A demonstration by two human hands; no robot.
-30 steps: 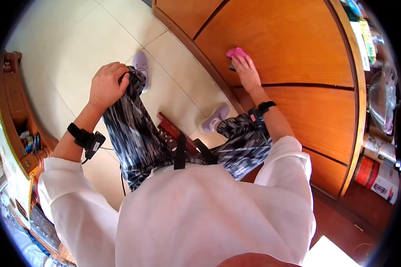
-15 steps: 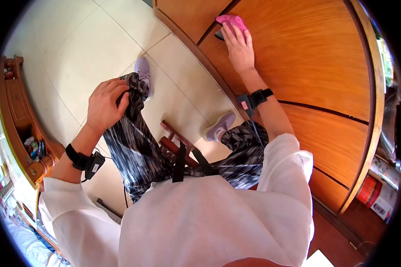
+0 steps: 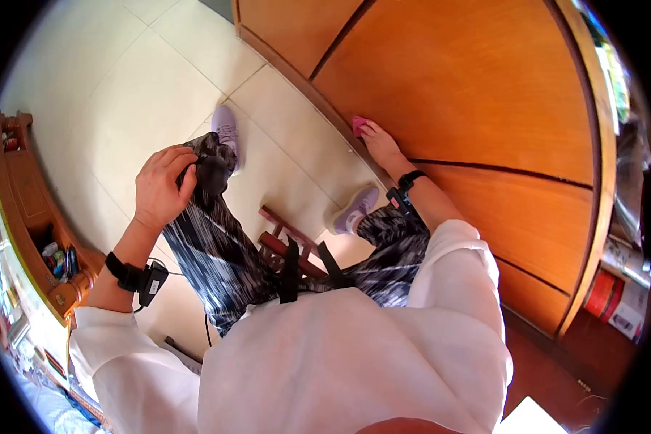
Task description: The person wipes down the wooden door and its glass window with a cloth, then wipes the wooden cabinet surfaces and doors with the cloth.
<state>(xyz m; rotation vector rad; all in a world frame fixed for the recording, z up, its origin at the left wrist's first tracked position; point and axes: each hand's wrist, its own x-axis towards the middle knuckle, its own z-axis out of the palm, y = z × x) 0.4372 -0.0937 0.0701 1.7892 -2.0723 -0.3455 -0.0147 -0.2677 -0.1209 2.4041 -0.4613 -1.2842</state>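
Observation:
Low on the wooden cabinet front, close to its bottom edge, my right hand presses a small pink cloth against the panel. Only part of the cloth shows past the fingertips. My left hand rests over my bent left knee, its fingers together and loosely curved, the thumb apart. A dark rounded patch lies beside its fingertips at the knee; I cannot make out what it is. Black straps with small boxes circle both wrists.
Between my legs is a reddish-brown wooden stool. Pale floor tiles spread ahead. To the left stands a wooden cabinet with small items in an open compartment. Boxes sit at the far right.
My right hand has moved down the cabinet front with the pink cloth, toward its bottom edge and nearer to me. My left hand stays at the knee. The view has shifted slightly.

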